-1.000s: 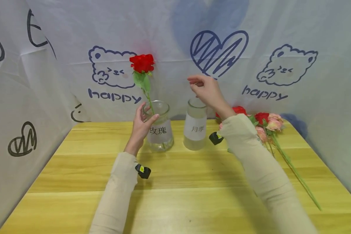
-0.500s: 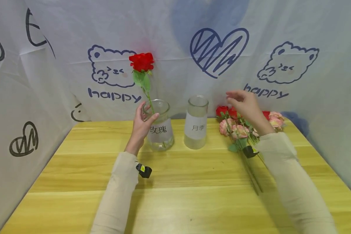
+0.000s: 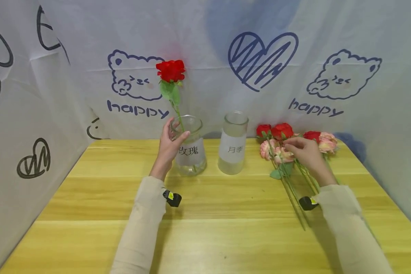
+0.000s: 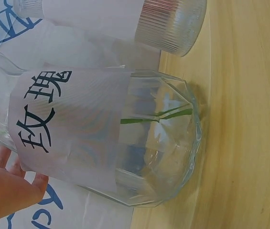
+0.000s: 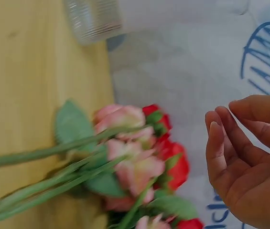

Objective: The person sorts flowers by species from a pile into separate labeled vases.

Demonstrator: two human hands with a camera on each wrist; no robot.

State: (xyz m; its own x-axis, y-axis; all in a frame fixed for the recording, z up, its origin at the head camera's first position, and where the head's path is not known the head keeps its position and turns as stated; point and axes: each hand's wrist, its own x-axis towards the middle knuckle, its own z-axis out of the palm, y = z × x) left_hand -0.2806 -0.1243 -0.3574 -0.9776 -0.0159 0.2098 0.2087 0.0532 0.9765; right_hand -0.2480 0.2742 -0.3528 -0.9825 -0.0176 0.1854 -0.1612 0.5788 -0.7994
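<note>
My left hand [image 3: 168,146] grips the neck of a clear glass vase [image 3: 194,167] with a white paper label in black characters. One red rose [image 3: 171,70] leans in that vase; the lower end of its green stem [image 4: 175,113] shows through the glass in the left wrist view. Above the flowers at the right hovers my right hand [image 3: 306,155], fingers loosely bent and holding nothing. Below it lie several red roses [image 3: 282,131] and pink flowers [image 3: 282,155] with long stems. In the right wrist view the fingertips are apart from the blooms.
A narrower ribbed glass vase [image 3: 232,167], also labelled, stands between the first vase and the lying flowers. All of it is on a wooden table [image 3: 205,232]. A white cloth [image 3: 205,91] printed with bears and hearts hangs behind.
My right hand has moved from above the narrower vase rightward and down to the lying flowers. The left hand keeps its grip on the vase with the red rose.
</note>
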